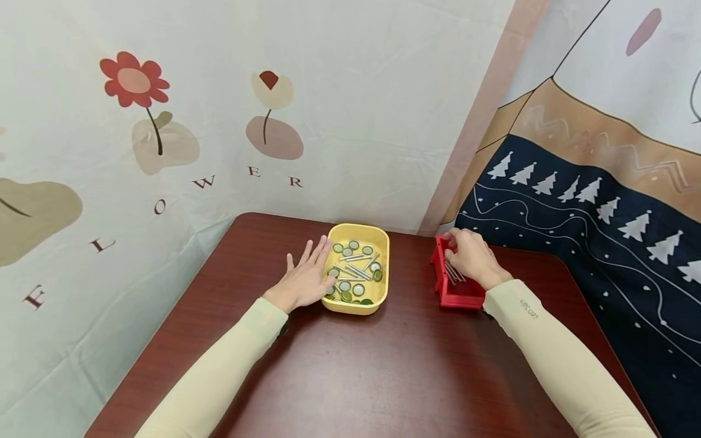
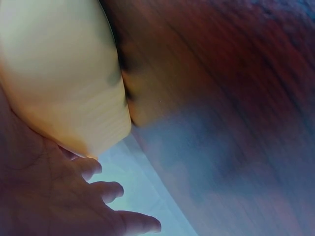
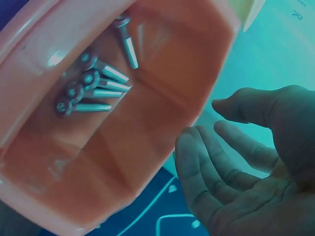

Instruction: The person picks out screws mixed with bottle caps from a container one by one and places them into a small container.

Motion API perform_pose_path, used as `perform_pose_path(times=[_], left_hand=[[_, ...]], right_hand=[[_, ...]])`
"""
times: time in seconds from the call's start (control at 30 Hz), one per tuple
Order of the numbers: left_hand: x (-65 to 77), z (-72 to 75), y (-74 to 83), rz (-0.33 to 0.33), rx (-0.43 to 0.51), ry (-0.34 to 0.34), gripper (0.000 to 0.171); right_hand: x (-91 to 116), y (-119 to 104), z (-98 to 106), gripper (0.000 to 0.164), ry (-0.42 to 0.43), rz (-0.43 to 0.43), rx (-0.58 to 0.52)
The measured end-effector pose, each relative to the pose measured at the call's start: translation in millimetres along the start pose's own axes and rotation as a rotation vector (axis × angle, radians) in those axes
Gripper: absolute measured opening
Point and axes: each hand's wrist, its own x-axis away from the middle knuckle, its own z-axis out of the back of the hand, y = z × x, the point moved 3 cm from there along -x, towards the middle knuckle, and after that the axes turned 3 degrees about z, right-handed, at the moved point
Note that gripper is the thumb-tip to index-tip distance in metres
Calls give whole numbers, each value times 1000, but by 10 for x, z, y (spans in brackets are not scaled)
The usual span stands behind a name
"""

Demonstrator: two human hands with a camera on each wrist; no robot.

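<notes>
My left hand (image 1: 303, 281) lies with straight, spread fingers against the left side of a yellow plastic tray (image 1: 357, 309). The tray holds several bottle caps (image 1: 358, 289), some turned face down and showing green or gold, and several silver bolts (image 1: 358, 271). In the left wrist view, the tray wall (image 2: 69, 73) meets the palm. My right hand (image 1: 472, 255) hangs over a red plastic bin (image 1: 459, 300). Several round-headed bolts (image 3: 96, 93) lie inside that bin. In the right wrist view, the fingers are loosely bent beside the bin's rim, with nothing between thumb and fingertips.
Both containers stand toward the back of a dark reddish-brown table (image 1: 350, 377), the bin to the right of the tray. A white cloth (image 1: 208, 121) with printed flowers hangs behind. Dark blue fabric (image 1: 613, 261) with white trees borders the right side.
</notes>
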Motion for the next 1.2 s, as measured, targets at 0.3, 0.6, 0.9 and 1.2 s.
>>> perform_pose_path(times=[0.3,0.6,0.9,1.2], left_hand=[[2,-8,14,2,15,10,91],[6,-37,23,2,15,-4,90],[-10,9,28,5,-3,4,90],[-1,-8,22,13,4,4,90]], right_hand=[[-13,-314,-60,47,12,110,-12],[-57,-704,-249,51,-23,172,-24],[-236,-1096,-412,51,-89,291,19],[-397,-1411,-580,50,-197,301,81]])
